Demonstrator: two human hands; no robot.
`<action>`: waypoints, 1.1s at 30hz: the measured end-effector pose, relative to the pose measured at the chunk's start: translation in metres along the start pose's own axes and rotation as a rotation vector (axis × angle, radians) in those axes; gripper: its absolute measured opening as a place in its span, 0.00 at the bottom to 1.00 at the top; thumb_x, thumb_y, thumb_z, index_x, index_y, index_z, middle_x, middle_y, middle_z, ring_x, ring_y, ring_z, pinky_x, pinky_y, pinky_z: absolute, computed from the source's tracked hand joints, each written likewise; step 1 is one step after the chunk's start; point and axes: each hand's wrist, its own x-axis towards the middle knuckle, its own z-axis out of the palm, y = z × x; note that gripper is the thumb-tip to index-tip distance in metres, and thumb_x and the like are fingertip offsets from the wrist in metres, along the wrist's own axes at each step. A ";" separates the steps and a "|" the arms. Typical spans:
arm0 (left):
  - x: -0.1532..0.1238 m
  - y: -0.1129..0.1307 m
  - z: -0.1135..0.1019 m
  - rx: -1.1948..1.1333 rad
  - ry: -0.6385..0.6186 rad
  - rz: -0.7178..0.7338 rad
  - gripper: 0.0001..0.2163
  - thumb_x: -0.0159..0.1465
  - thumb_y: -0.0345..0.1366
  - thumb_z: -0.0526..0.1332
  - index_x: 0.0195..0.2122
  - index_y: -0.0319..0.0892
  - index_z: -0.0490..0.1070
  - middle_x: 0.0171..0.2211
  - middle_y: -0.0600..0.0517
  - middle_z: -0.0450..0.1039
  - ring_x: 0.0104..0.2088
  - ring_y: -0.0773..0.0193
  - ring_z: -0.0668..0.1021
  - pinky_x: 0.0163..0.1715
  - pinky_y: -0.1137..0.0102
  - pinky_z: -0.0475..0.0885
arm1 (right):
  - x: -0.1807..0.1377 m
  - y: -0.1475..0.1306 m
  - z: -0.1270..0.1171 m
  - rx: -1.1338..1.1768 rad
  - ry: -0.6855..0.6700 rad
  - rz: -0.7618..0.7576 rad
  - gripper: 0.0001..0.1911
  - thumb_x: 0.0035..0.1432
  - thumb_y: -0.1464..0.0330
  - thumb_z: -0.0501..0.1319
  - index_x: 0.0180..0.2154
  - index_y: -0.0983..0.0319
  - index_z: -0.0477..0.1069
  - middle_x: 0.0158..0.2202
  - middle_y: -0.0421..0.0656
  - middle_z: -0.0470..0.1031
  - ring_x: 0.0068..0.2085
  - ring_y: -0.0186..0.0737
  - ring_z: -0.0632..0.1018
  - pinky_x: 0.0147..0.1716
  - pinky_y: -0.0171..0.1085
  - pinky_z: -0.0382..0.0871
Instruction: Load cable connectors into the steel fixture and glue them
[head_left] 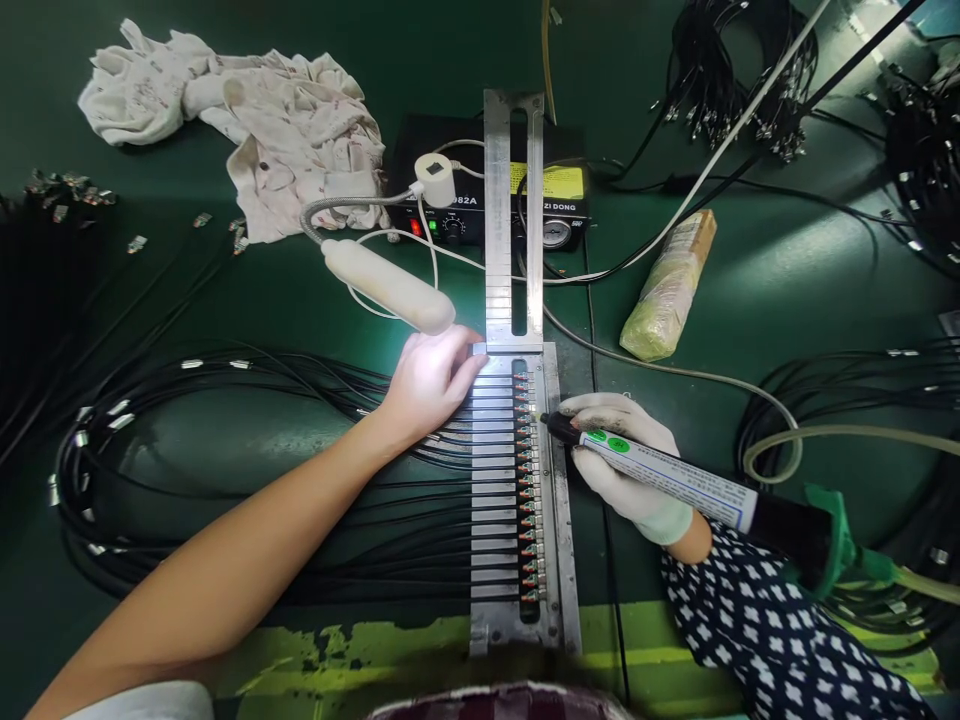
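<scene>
A metal fixture (484, 620) with a slotted bar holds a column of black cables (495, 500), their stripped ends and small connectors lined up along its slot. Its hinged upper arm (498, 220) lies folded back, away from me. My bare left hand (433, 385) is at the fixture's upper left edge, thumb and forefinger drawn together in a pinch; what lies between them is hidden. In my white-gloved right hand (630, 465) is a black dispensing syringe (675, 478) with a white label and a green adapter. Its tip points left, near the upper connectors.
A white gooseneck lamp (390, 285) shines over my left hand. Behind stands a black dispenser box (461, 215) with a gauge. A crumpled cloth (300, 130) and a wrapped block (670, 285) flank it. Coiled cables (75, 500) lie left; an air hose (862, 432) crosses the right.
</scene>
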 end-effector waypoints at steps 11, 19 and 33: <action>0.000 -0.001 0.000 -0.001 0.000 0.006 0.09 0.69 0.41 0.56 0.41 0.42 0.71 0.29 0.52 0.69 0.34 0.58 0.72 0.39 0.63 0.65 | 0.001 0.004 0.001 -0.012 0.003 0.003 0.07 0.57 0.71 0.66 0.40 0.58 0.74 0.43 0.46 0.80 0.43 0.47 0.82 0.44 0.46 0.79; 0.001 0.000 0.000 0.005 -0.006 0.003 0.09 0.69 0.41 0.55 0.41 0.42 0.71 0.30 0.52 0.70 0.34 0.58 0.71 0.39 0.64 0.64 | -0.007 -0.014 -0.006 0.033 0.093 0.002 0.09 0.57 0.71 0.66 0.41 0.57 0.74 0.45 0.47 0.80 0.44 0.48 0.82 0.44 0.48 0.80; 0.001 0.000 0.000 0.003 0.003 0.013 0.09 0.69 0.40 0.56 0.41 0.42 0.71 0.30 0.52 0.69 0.34 0.58 0.71 0.38 0.63 0.63 | -0.014 -0.004 0.000 -0.019 -0.004 -0.005 0.09 0.58 0.70 0.68 0.42 0.58 0.75 0.45 0.47 0.80 0.45 0.47 0.82 0.46 0.46 0.79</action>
